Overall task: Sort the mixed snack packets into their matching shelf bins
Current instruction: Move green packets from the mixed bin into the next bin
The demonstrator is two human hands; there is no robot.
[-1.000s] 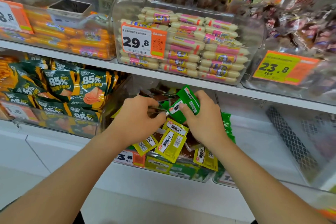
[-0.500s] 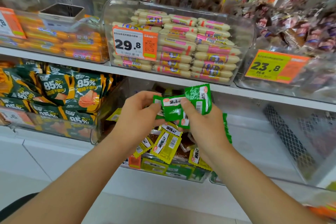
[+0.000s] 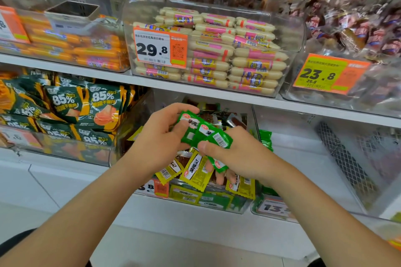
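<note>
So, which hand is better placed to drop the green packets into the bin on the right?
Probably the right hand: it pinches green packets and is nearer the neighbouring bin holding green ones, on its side.

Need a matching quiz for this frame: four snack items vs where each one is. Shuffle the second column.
Things
1. green packets
2. yellow packets
3. pink-labelled sausages
4. 85% bags

Places
A. upper shelf, in the bin behind the 29.8 tag
B. lower shelf, in the left bin
C. held between the left hand and the right hand
D. lower shelf, in the middle bin, under the hands

Pairs: 1-C, 2-D, 3-A, 4-B
</note>
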